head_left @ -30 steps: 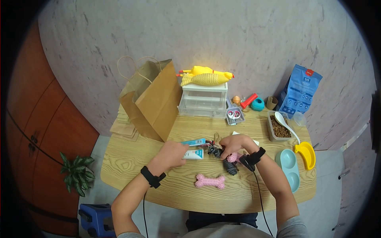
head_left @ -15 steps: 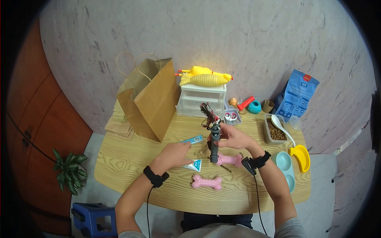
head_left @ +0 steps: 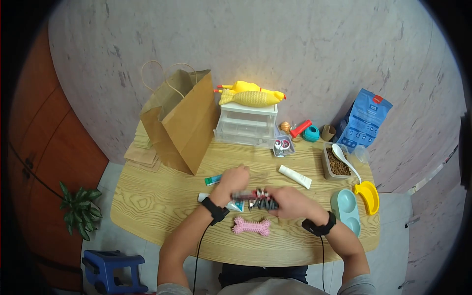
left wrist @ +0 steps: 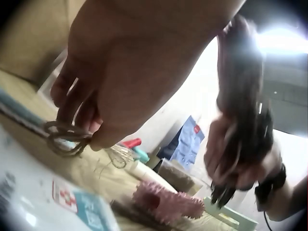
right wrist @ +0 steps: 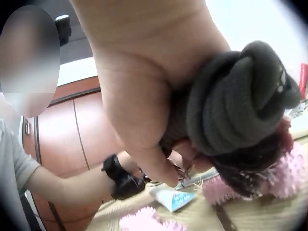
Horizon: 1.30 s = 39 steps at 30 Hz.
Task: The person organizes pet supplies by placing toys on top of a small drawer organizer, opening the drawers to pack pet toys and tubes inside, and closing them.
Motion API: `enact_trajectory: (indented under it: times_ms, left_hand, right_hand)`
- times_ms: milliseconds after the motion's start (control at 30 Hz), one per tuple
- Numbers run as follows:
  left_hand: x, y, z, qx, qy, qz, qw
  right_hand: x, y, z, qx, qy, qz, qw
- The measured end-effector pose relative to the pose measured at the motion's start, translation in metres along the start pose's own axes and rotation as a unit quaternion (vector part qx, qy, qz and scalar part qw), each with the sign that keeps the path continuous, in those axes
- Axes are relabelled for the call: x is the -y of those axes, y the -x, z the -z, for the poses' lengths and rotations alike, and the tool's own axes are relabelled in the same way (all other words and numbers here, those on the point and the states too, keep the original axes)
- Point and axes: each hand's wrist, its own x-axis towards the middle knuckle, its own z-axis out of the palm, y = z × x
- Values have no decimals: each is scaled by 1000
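My right hand (head_left: 290,202) grips a dark grey coiled bundle (right wrist: 228,103) with dark red and black strands at its end. In the head view the bundle (head_left: 265,202) lies sideways, its reddish end pointing left. My left hand (head_left: 235,178) is just beyond that end, over the table. In the left wrist view its thumb and fingers pinch a loop of brown twine (left wrist: 67,139). Under the left wrist is a white and blue tube (head_left: 237,205); a green and blue tube (head_left: 213,180) lies left of the hand. A knobbly pink bone toy (head_left: 251,226) sits nearer me.
A second pink toy (left wrist: 166,204) lies below the right hand. Beyond it is a white tube (head_left: 295,177). A paper bag (head_left: 189,128) and drawer unit (head_left: 246,132) stand behind; a kibble box (head_left: 338,164), blue double bowl (head_left: 346,209) and yellow dish (head_left: 368,198) are at right.
My right hand lifted the grey bundle off the table, held it upright, then tipped it sideways and drew it nearer me. My left hand moved from beside the tubes rightward to the twine.
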Motion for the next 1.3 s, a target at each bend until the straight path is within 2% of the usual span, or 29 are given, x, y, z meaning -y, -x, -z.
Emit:
enact_trajectory:
  times_ms: [67,167,300,367,467,600,667,700,733,767,800,867,967,1000,1100,1133,1167,1300]
  left_hand:
    - [-4,16,33,-22,-33,1,999]
    - [-15,41,109,1,24,-12,1000]
    - [-19,32,164,-9,70,7,998]
    - [-18,13,179,-79,57,-33,995]
    - [-3,-34,178,-119,19,-61,991]
    - [16,-93,162,-100,-38,-43,993]
    - [26,-118,146,-81,-160,-14,984]
    - [31,-124,137,-84,-160,-14,983]
    - [36,-129,129,-119,-212,-38,969]
    - [37,-129,127,-154,-264,-60,950]
    - [41,-128,126,-155,-265,-58,950]
    - [42,-120,128,-220,-214,-56,950]
    - [40,-96,143,-206,-139,-7,968]
    - [43,-89,144,-205,-140,-5,969]
    - [48,-71,143,-219,-119,39,968]
    - [49,-67,143,-206,-113,66,970]
    - [49,-62,143,-191,-108,92,971]
    - [49,-54,141,-200,-92,108,969]
  right_hand:
    - [0,14,-14,47,180,-30,982]
    - [-14,31,-36,6,220,-31,975]
    - [-21,32,-48,-17,238,-31,971]
    - [-20,29,-48,-5,251,-49,967]
    - [-18,29,-43,2,265,-39,963]
    - [-25,29,-53,12,269,-79,960]
    - [-26,29,-54,-4,284,-76,956]
    - [-25,29,-49,-5,286,-75,955]
    - [-20,31,-40,3,278,-86,957]
    - [-17,32,-31,11,270,-95,958]
    - [-15,34,-22,11,271,-93,958]
    - [-12,39,-1,-26,250,-108,962]
    - [2,32,52,-39,205,-90,974]
    - [4,23,67,-58,207,-109,970]
    - [13,-25,104,-194,239,-42,950]
    - [14,-47,113,-201,270,-49,940]
    - [11,-69,121,-187,286,-55,938]
    - [-10,-155,124,-108,296,-52,948]
